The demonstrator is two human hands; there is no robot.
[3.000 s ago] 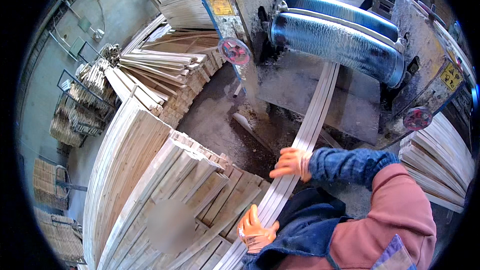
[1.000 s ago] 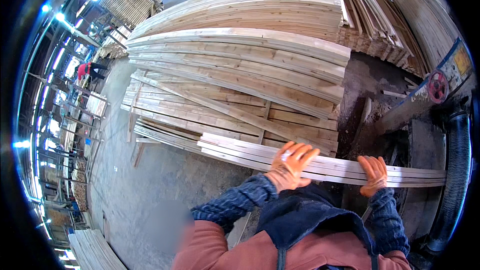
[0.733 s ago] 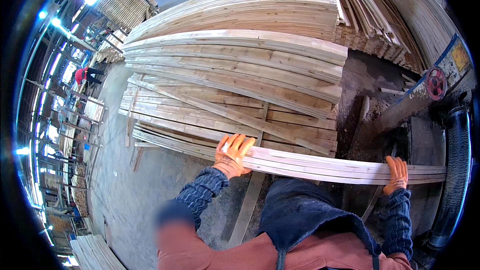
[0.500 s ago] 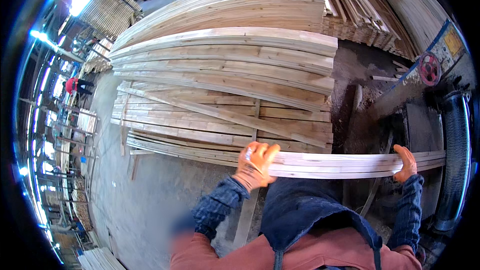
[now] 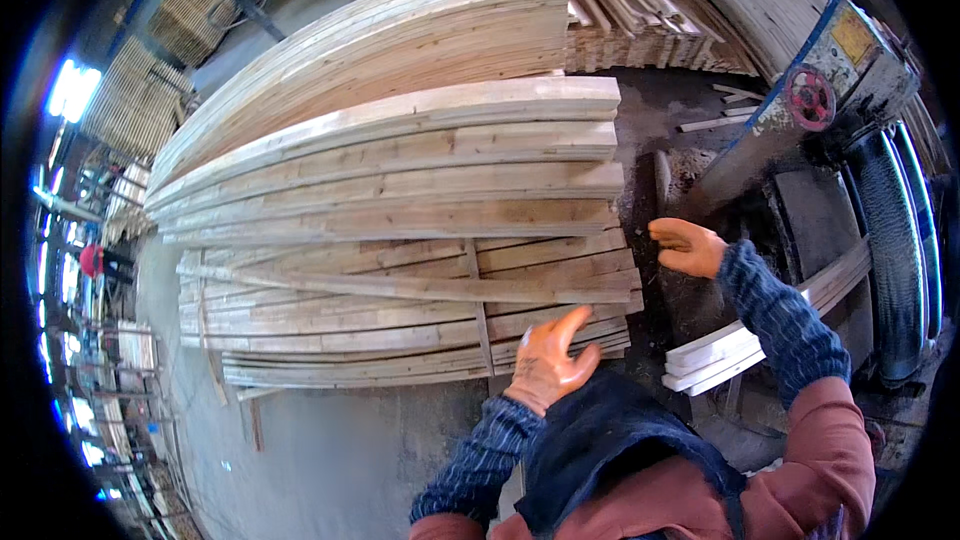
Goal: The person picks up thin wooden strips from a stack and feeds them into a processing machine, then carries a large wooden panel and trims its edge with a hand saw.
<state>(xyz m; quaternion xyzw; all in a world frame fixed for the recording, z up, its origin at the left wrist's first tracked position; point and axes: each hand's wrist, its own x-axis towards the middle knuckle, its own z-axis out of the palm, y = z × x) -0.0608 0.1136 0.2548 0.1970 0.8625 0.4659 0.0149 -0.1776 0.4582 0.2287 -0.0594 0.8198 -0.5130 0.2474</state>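
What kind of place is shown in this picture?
Probably a woodworking shop or sawmill: there are stacks of long boards, metal rollers at the right, and wooden strips leading toward them.

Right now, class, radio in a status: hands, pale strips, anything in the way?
Left hand open, empty. Right hand open, empty. Pale strips extend toward nearer roller, unheld. Right sleeve partly hides them.

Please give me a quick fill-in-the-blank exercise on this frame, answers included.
1. The left hand is gloved in ____.
2. The right hand is holding ____.
3. The handwheel is coloured ____.
4. The strips run toward a textured metal ____.

Missing words: orange; nothing; red; roller.
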